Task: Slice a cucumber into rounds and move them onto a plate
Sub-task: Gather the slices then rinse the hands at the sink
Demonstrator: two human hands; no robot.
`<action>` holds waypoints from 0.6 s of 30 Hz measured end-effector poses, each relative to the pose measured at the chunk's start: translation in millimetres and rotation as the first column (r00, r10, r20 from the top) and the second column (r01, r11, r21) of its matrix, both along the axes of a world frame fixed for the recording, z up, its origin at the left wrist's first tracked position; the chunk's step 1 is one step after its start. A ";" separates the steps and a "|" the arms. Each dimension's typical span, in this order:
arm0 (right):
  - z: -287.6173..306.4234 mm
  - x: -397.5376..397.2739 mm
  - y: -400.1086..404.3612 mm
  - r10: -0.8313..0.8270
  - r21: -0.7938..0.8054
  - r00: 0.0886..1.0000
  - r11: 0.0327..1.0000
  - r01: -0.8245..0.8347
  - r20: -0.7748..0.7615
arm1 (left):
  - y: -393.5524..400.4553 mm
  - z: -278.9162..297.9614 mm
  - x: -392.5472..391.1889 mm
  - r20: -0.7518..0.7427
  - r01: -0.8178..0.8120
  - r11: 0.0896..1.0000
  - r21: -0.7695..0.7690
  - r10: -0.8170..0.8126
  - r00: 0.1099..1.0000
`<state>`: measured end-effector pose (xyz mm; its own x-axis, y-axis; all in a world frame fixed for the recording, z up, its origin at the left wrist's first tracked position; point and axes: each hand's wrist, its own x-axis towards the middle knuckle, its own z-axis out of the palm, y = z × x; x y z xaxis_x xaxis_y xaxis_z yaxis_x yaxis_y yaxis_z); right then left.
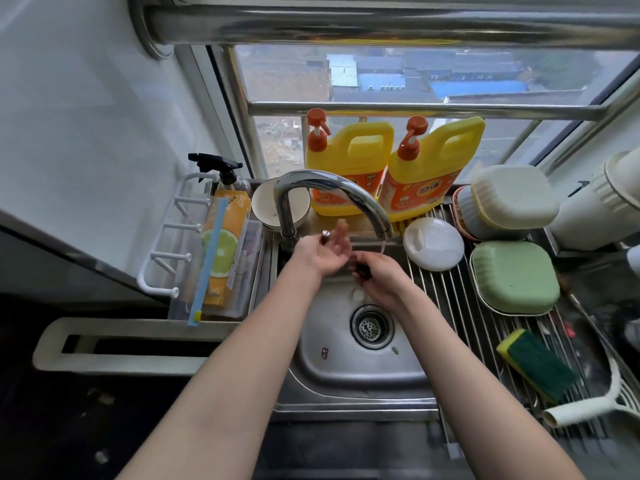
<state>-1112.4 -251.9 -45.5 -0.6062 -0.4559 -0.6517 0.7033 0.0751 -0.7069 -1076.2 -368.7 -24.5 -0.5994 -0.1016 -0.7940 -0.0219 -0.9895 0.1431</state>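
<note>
We reach both bare forearms forward and inward, so that our hands meet close together ahead of us. Our left hand lies palm up, its fingers loosely spread and lifted, blurred at the tips. Our right hand sits just beside and slightly lower, back of the hand toward us, its fingers curled round something small and dark that we cannot make out, nearly touching the left palm.
</note>
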 end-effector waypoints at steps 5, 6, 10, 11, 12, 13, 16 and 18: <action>-6.9 12.8 11.5 -0.075 -0.038 0.995 0.996 0.077 0.061 | 8.1 -6.7 38.7 0.178 0.307 0.899 -0.314 -0.261 0.949; -9.1 15.9 15.0 -0.052 0.017 0.999 0.998 0.052 -0.014 | 10.1 -4.5 45.6 0.218 0.342 0.872 -0.349 -0.280 0.935; -24.9 26.1 31.6 0.171 0.281 0.887 0.958 -0.049 -0.429 | 20.6 3.0 68.0 0.268 0.441 0.798 -0.411 -0.357 0.895; -29.1 30.4 34.5 0.322 0.422 0.830 0.899 -0.117 -0.456 | 23.0 4.7 74.3 0.287 0.469 0.775 -0.424 -0.377 0.881; -32.3 36.3 36.0 0.459 0.555 0.772 0.815 -0.169 -0.439 | 25.4 6.3 81.2 0.318 0.506 0.742 -0.439 -0.399 0.860; -34.1 41.8 35.8 0.536 0.642 0.718 0.750 -0.162 -0.444 | 26.7 6.6 88.3 0.354 0.544 0.708 -0.450 -0.418 0.837; -35.0 49.0 28.8 0.529 0.640 0.610 0.767 -0.045 -0.590 | 26.5 7.4 107.7 0.384 0.587 0.655 -0.476 -0.446 0.809; -35.6 53.3 20.6 0.648 0.708 0.567 0.690 -0.153 -0.509 | 24.0 9.1 121.1 0.381 0.593 0.659 -0.462 -0.457 0.804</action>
